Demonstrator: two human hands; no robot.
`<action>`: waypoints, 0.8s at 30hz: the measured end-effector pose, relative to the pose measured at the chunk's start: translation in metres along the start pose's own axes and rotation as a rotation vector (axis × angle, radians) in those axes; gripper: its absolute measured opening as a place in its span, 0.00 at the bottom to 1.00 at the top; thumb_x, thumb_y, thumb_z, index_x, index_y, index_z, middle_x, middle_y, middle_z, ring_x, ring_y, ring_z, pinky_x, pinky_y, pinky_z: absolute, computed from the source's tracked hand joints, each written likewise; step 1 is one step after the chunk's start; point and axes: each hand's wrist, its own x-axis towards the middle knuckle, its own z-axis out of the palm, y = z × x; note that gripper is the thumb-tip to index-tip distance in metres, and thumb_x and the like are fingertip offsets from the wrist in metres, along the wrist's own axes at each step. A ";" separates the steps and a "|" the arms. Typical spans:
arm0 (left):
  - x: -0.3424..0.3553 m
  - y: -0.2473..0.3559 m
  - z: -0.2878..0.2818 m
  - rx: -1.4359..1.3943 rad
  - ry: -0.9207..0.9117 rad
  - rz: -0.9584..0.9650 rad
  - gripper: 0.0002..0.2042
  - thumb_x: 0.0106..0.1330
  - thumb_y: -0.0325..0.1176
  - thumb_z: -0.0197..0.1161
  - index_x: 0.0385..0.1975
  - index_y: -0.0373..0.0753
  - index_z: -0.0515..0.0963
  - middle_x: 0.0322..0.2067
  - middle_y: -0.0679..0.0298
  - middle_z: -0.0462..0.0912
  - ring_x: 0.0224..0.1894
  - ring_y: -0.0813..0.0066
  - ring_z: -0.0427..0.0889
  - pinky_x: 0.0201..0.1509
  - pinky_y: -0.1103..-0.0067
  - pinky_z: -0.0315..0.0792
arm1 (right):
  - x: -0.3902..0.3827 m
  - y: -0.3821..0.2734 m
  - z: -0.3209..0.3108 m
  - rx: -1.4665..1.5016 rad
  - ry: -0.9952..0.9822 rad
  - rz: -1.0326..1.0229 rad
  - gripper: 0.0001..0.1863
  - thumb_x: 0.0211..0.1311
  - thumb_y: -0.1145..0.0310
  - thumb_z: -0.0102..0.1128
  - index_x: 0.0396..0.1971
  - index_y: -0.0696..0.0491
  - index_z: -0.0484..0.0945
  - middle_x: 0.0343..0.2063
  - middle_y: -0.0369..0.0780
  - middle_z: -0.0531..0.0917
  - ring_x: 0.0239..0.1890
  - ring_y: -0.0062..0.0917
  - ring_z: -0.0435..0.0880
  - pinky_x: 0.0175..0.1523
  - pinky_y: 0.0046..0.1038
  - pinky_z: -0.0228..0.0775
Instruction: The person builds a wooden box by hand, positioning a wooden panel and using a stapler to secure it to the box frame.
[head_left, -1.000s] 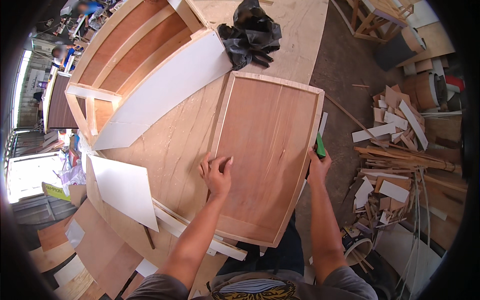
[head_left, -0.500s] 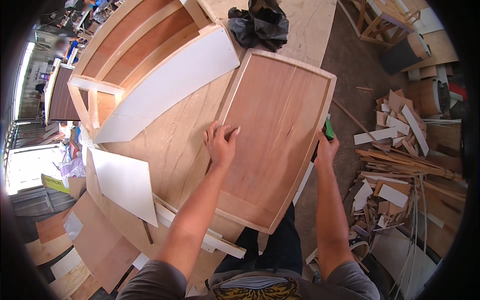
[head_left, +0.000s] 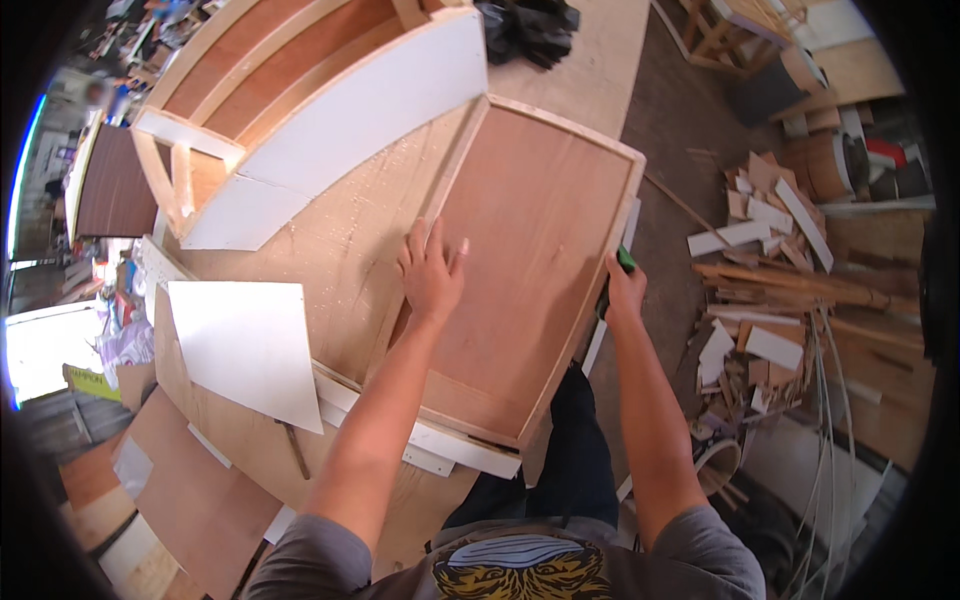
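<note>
A shallow rectangular wooden panel [head_left: 535, 250] with a raised pale rim lies slanted across the worktable in front of me. My left hand [head_left: 432, 275] rests at its left rim, with the fingers stretched out and spread. At the right rim, my right hand [head_left: 626, 292] is closed round a green-and-black hand tool [head_left: 625, 260]. Most of that tool is hidden by the fingers and the rim, so its kind does not show.
A curved wooden frame with a white face [head_left: 350, 140] stands at the far left. A white board [head_left: 245, 345] lies nearer, above pale strips [head_left: 465, 448]. A black plastic bag [head_left: 530, 30] sits at the back. Wood offcuts [head_left: 765, 220] heap on the floor at right.
The whole view has shifted slightly. My left fingers have stretched out and spread more at the left rim. My right hand still holds the green-and-black tool at the right rim.
</note>
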 end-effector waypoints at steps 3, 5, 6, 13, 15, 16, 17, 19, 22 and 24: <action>-0.051 0.034 -0.003 -0.001 -0.179 0.255 0.30 0.74 0.59 0.58 0.72 0.52 0.72 0.75 0.56 0.64 0.76 0.44 0.58 0.73 0.45 0.56 | -0.007 0.011 -0.020 -0.067 0.112 -0.092 0.16 0.71 0.63 0.69 0.48 0.61 0.81 0.34 0.37 0.84 0.31 0.24 0.83 0.36 0.31 0.75; -0.091 0.041 -0.010 -0.043 -0.298 0.396 0.31 0.74 0.60 0.56 0.73 0.55 0.70 0.78 0.56 0.60 0.79 0.44 0.53 0.74 0.42 0.53 | -0.035 -0.002 -0.029 -0.024 0.028 -0.087 0.14 0.74 0.62 0.66 0.43 0.59 0.80 0.26 0.35 0.80 0.22 0.19 0.78 0.28 0.27 0.71; -0.110 0.042 -0.012 -0.065 -0.344 0.433 0.30 0.74 0.60 0.55 0.74 0.57 0.70 0.79 0.57 0.58 0.80 0.44 0.51 0.76 0.43 0.51 | -0.049 -0.004 -0.036 -0.049 0.011 -0.118 0.12 0.75 0.62 0.65 0.39 0.57 0.79 0.22 0.34 0.77 0.18 0.16 0.74 0.23 0.24 0.67; -0.146 0.041 -0.011 0.100 -0.370 0.486 0.32 0.74 0.59 0.55 0.77 0.61 0.64 0.81 0.56 0.52 0.81 0.43 0.48 0.78 0.42 0.47 | -0.157 0.012 -0.089 -0.033 -0.049 -0.088 0.12 0.74 0.62 0.66 0.41 0.57 0.79 0.23 0.34 0.79 0.20 0.16 0.77 0.25 0.23 0.71; -0.144 0.042 -0.010 0.128 -0.341 0.494 0.33 0.74 0.58 0.55 0.78 0.61 0.62 0.81 0.56 0.52 0.81 0.42 0.48 0.78 0.42 0.46 | -0.181 0.024 -0.095 0.031 -0.066 -0.078 0.12 0.75 0.62 0.65 0.41 0.56 0.78 0.24 0.33 0.78 0.21 0.16 0.77 0.26 0.22 0.71; -0.143 0.042 -0.010 0.137 -0.332 0.500 0.33 0.74 0.58 0.54 0.78 0.60 0.62 0.81 0.56 0.52 0.81 0.42 0.48 0.78 0.43 0.46 | -0.193 0.026 -0.098 0.062 -0.077 -0.056 0.11 0.75 0.62 0.65 0.40 0.55 0.77 0.23 0.33 0.77 0.21 0.16 0.76 0.26 0.23 0.71; -0.146 0.041 -0.010 0.151 -0.330 0.505 0.33 0.75 0.58 0.54 0.78 0.59 0.62 0.81 0.56 0.52 0.81 0.42 0.48 0.78 0.43 0.46 | -0.206 0.030 -0.101 0.091 -0.090 -0.025 0.11 0.75 0.62 0.64 0.40 0.54 0.76 0.23 0.33 0.77 0.20 0.16 0.76 0.26 0.23 0.71; -0.148 0.043 -0.007 0.157 -0.329 0.488 0.32 0.75 0.58 0.53 0.78 0.61 0.62 0.81 0.58 0.52 0.81 0.43 0.48 0.79 0.43 0.47 | -0.221 0.038 -0.108 0.148 -0.106 -0.026 0.10 0.75 0.63 0.64 0.39 0.53 0.75 0.22 0.32 0.76 0.20 0.15 0.75 0.25 0.23 0.69; -0.141 0.043 -0.002 0.156 -0.285 0.483 0.31 0.75 0.58 0.53 0.77 0.64 0.62 0.81 0.59 0.52 0.81 0.44 0.48 0.79 0.43 0.47 | -0.235 0.045 -0.114 0.187 -0.135 -0.066 0.11 0.75 0.63 0.65 0.38 0.54 0.75 0.21 0.32 0.76 0.19 0.15 0.75 0.25 0.23 0.68; -0.140 0.040 0.002 0.154 -0.257 0.492 0.31 0.76 0.58 0.53 0.77 0.64 0.62 0.81 0.59 0.52 0.81 0.44 0.48 0.79 0.43 0.47 | -0.238 0.049 -0.118 0.159 -0.142 -0.074 0.10 0.76 0.64 0.63 0.38 0.55 0.75 0.21 0.32 0.76 0.18 0.17 0.75 0.24 0.24 0.66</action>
